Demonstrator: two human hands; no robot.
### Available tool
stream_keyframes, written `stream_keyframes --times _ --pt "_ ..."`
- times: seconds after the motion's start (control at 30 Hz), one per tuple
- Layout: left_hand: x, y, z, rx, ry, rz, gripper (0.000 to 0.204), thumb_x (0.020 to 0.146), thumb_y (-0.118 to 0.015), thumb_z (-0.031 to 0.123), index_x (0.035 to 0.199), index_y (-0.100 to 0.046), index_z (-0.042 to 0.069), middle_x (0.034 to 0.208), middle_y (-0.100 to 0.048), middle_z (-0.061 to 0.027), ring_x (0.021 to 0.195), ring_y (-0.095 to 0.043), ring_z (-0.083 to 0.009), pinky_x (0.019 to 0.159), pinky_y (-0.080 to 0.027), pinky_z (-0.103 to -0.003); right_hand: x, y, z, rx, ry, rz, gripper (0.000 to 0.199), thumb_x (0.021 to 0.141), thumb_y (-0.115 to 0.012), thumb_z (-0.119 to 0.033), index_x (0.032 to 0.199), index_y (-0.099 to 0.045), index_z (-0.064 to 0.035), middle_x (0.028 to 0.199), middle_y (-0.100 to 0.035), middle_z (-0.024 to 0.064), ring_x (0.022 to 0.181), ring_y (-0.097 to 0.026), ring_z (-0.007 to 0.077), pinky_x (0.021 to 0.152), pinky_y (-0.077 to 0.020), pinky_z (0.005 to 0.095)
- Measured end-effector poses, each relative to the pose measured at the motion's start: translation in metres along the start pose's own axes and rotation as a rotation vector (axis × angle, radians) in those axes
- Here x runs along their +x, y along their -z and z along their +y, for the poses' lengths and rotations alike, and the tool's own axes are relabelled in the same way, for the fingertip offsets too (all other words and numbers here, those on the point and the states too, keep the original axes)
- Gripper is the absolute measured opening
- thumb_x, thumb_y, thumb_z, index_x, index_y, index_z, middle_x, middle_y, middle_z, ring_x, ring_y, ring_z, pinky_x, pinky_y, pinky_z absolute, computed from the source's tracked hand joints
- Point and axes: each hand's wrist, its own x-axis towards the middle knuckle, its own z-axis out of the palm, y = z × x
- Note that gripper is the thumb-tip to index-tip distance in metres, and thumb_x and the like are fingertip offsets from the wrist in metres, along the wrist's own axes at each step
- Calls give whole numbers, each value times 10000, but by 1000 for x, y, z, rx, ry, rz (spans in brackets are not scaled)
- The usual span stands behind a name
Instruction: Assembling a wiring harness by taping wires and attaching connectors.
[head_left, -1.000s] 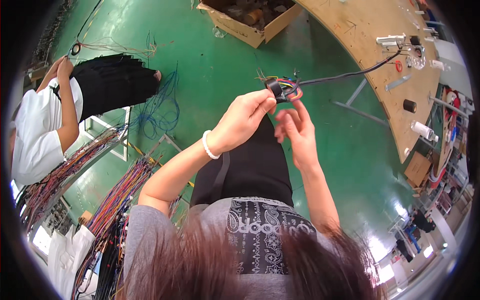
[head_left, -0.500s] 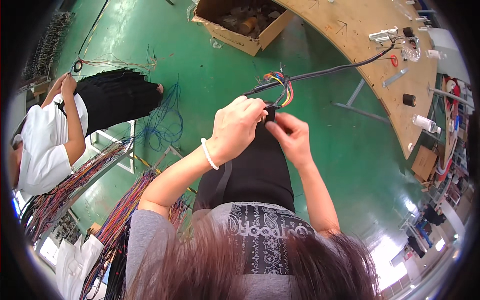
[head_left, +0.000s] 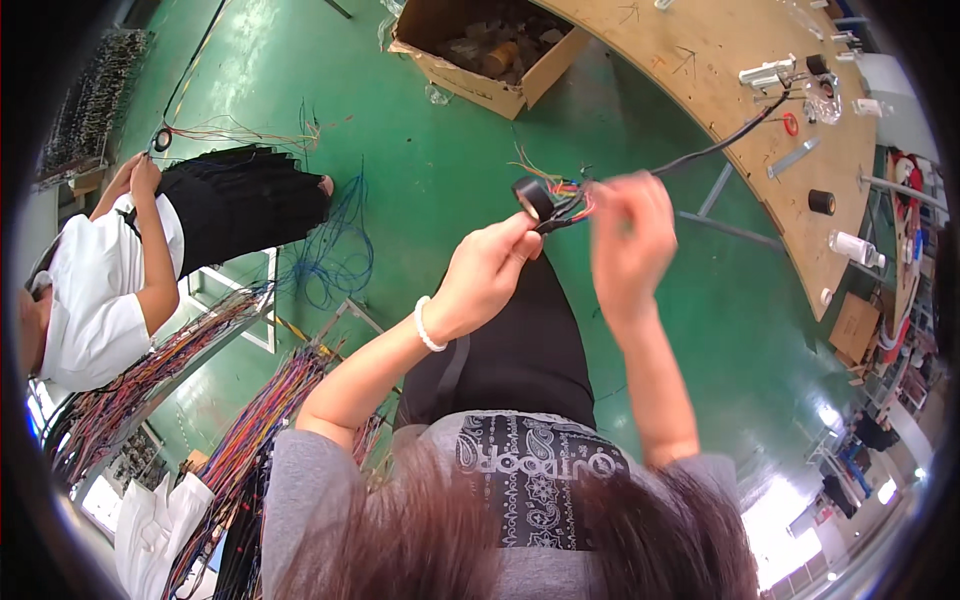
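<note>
My left hand point(head_left: 488, 272), with a white bead bracelet on the wrist, is raised in front of me and pinches a black tape roll point(head_left: 533, 196) by its fingertips. Just right of the roll is a bundle of coloured wires point(head_left: 570, 190), the end of a black cable point(head_left: 720, 146) that runs up to the wooden table. My right hand point(head_left: 628, 240) is blurred by motion and closed around the bundle where the cable begins. The two hands are a short gap apart, with the roll and wire ends between them.
A curved wooden table point(head_left: 700, 70) at the upper right carries a black roll point(head_left: 822, 202) and small parts. An open cardboard box point(head_left: 490, 55) stands on the green floor. At the left is another person point(head_left: 100, 290) in a white shirt, beside boards of coloured wire harnesses point(head_left: 150, 380).
My hands have drawn apart. The right one swung to the right along the cable, and the tape roll now shows on the left of the wire ends.
</note>
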Motion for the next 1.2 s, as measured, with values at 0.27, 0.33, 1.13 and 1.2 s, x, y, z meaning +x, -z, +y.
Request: stream_keyframes --times 0.27,0.33,1.13,1.2 --pt "3 28 16 -693 357 -324 308 1044 -469 345 889 -522 83 727 -388 83 617 -302 -20 523 -253 -198 -46 -7 7 919 -537 -522 701 872 -728 -284 1455 -420 -45 1426 -501 91 1268 -515 213 1084 -376 386" --pt "6 39 19 -701 436 -415 324 1042 -473 359 882 -523 82 715 -374 86 616 -302 -22 526 -255 -198 -37 1 6 672 -414 -704 783 834 -772 -302 1473 -395 -55 1451 -478 86 1270 -512 210 1093 -366 387" --pt "-31 -2 15 204 -243 150 45 857 -625 13 894 -607 30 721 -576 -87 641 -555 -233 537 -440 -349 -78 -1 -71 861 -803 -163 211 1022 -518 -164 1156 -591 -18 1008 -619 1 864 -529 85 782 -448 246" --pt "-33 -3 15 222 -244 145 100 794 -651 9 874 -604 47 730 -575 -104 670 -564 -314 554 -455 -389 -81 4 -71 473 -676 -183 171 1013 -541 -164 1066 -623 -23 903 -628 1 773 -520 73 707 -451 240"
